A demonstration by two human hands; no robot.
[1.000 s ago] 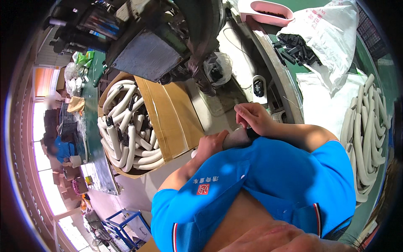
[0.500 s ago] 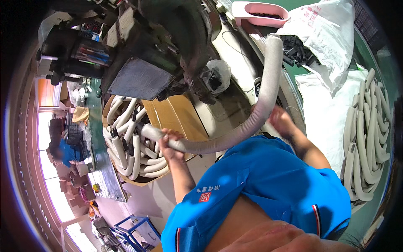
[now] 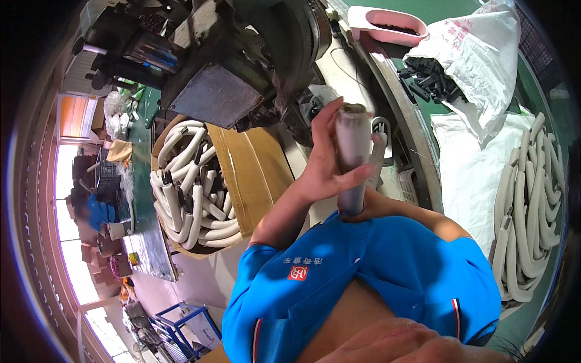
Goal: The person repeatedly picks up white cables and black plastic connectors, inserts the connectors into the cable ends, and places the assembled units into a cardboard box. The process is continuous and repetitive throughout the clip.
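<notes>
The left hand [image 3: 327, 163] wraps its grip around a pale, soft-looking foam tube [image 3: 353, 151], held upright with its round end toward the dark metal machine [image 3: 242, 66]. The right hand [image 3: 369, 209] closes on the tube's darker lower end, just under the left. To the left, a cardboard box [image 3: 254, 169] holds curved tubes [image 3: 187, 187] of the same kind; more tubes [image 3: 526, 218] lie piled on the green counter [image 3: 544, 85], beside a white plastic bag [image 3: 484, 54].
</notes>
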